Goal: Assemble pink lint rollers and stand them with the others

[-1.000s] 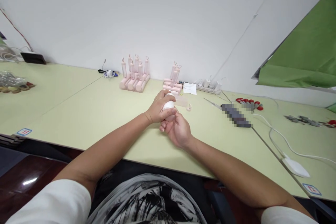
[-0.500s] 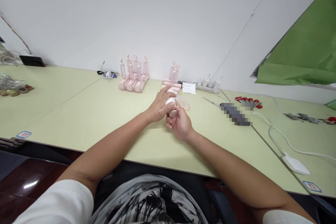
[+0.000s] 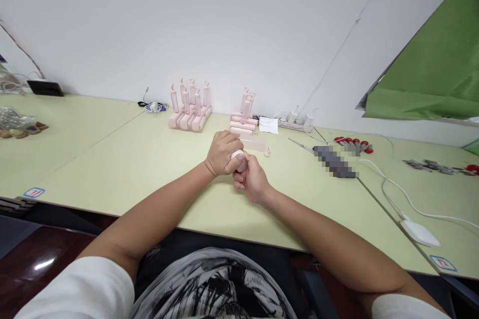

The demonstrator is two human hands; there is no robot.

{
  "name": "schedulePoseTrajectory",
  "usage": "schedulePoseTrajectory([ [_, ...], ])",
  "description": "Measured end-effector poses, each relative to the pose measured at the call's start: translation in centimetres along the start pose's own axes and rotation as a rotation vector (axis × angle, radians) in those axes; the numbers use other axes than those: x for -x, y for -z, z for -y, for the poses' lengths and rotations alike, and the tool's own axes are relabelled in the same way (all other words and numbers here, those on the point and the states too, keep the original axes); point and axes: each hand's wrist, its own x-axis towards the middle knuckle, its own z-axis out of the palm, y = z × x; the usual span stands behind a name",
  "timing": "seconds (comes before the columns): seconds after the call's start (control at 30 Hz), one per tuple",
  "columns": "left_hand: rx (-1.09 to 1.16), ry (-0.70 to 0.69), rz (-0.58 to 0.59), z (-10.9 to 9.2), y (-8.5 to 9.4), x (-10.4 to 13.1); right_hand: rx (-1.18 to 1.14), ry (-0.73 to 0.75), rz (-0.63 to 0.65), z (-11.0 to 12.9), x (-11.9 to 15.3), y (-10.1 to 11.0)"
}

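Note:
Near the middle of the pale green table (image 3: 123,169), both my hands are closed round one small rounded white object (image 3: 237,154). My left hand (image 3: 223,153) wraps over it from above and the left. From below and the right, my right hand (image 3: 254,179) grips its lower end. Most of the object is hidden by my fingers. Just beyond my hands lie a clear pinkish plastic piece (image 3: 255,143) and a small pink part (image 3: 267,152). Behind them, pink blocks (image 3: 239,124) lie side by side, with slim clear-and-pink pieces (image 3: 247,107) upright among them.
More pink blocks (image 3: 187,120) with upright pieces stand at the back left of centre. A white paper (image 3: 268,125) lies by a power strip (image 3: 299,125). To the right are a blurred dark object (image 3: 334,162), red-ended parts (image 3: 355,143) and a white charger (image 3: 420,233).
My left hand has drawn back towards me, its fingers now curled over the white object. The object sits lower between my hands, and more of the clear piece behind shows.

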Motion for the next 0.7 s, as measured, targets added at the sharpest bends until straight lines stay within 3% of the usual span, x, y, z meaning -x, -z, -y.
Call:
schedulePoseTrajectory([
  [0.33, -0.036, 0.06, -0.054, -1.0, -0.4, 0.4, 0.123, 0.099, -0.012, 0.8, -0.7, 1.7],
  [0.5, 0.052, 0.034, 0.081, -0.8, -0.2, 0.6, 0.085, 0.114, -0.035, 1.9, -1.5, 2.9],
  [0.6, 0.105, 0.253, 0.094, -0.6, 0.3, 0.5, 0.139, 0.189, 0.0, 3.2, -2.0, 4.3],
  [0.7, 0.101, 0.615, 0.07, 0.6, 1.0, 0.5, 0.413, 0.4, -0.106, 4.3, -2.9, 6.5],
])
